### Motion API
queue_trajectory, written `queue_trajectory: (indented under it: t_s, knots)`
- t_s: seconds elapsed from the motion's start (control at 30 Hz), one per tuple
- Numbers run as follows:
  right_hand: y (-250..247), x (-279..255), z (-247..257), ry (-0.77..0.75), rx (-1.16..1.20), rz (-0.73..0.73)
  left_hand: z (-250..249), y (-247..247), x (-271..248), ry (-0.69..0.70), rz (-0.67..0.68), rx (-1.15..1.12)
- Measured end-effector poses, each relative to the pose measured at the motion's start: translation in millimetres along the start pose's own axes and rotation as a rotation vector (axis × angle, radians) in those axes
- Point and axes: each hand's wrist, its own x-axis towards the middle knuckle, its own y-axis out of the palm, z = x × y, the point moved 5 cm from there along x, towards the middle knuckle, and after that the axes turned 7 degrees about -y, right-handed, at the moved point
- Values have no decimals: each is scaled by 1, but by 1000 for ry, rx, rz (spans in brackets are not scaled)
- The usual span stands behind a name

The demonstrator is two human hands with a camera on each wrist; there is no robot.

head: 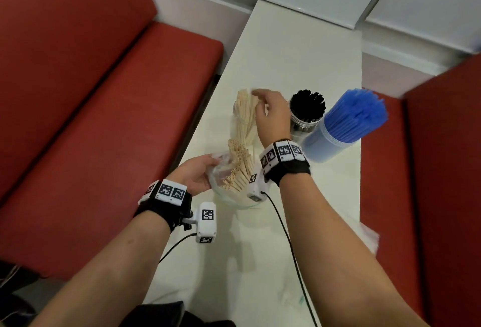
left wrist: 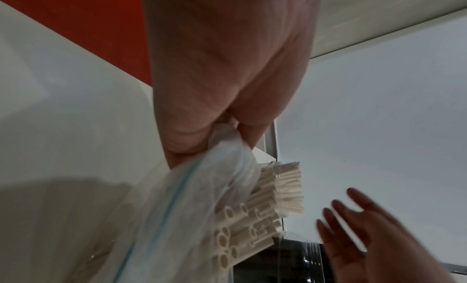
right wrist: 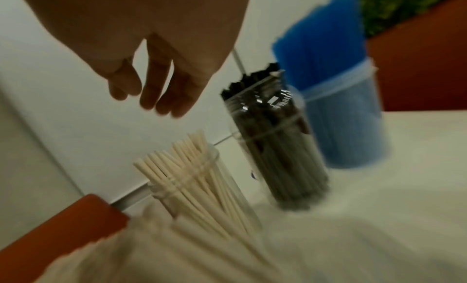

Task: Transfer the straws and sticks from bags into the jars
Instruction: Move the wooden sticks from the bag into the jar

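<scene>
While the left hand is pinching the top edge of a clear bag with its fingers, the right hand is hanging over the jars with its fingers loose, a bit spread, and holding nothing. Cream paper straws are poking out of the open bag, and the bag is sitting on the white surface close to the person. More cream straws are standing in a clear jar just past the bag, leaning a little. The right hand's fingertips are hanging just above them, but I cannot tell if they are touching. Right beside that jar, black straws are standing in a second clear jar. Next to it, blue straws are sticking up out of a pale tub. Red bench seats are running along both sides of the surface. Each wrist is wearing a black band with black-and-white square marks.
</scene>
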Motion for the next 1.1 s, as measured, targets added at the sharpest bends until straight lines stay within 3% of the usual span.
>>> queue_trajectory:
  t_s: [0.1,0.17,0.33,0.47,0.73,1.1]
  knots:
    - [0,-50,-15,239,211,105,4,4,-4,29,-1,21]
    - [1,-81,-24,318,258,179,8,7,-7,50,-7,28]
    - [-1,-138,-38,433,194,288,17,9,-14,74,-15,-7]
    - [6,-165,-39,447,76,525,26,11,-21,75,-17,-17]
    - [5,-173,-32,383,-35,460,33,8,-30,91,-52,19]
    - [-6,-166,-18,336,114,276,33,10,-40,89,5,30]
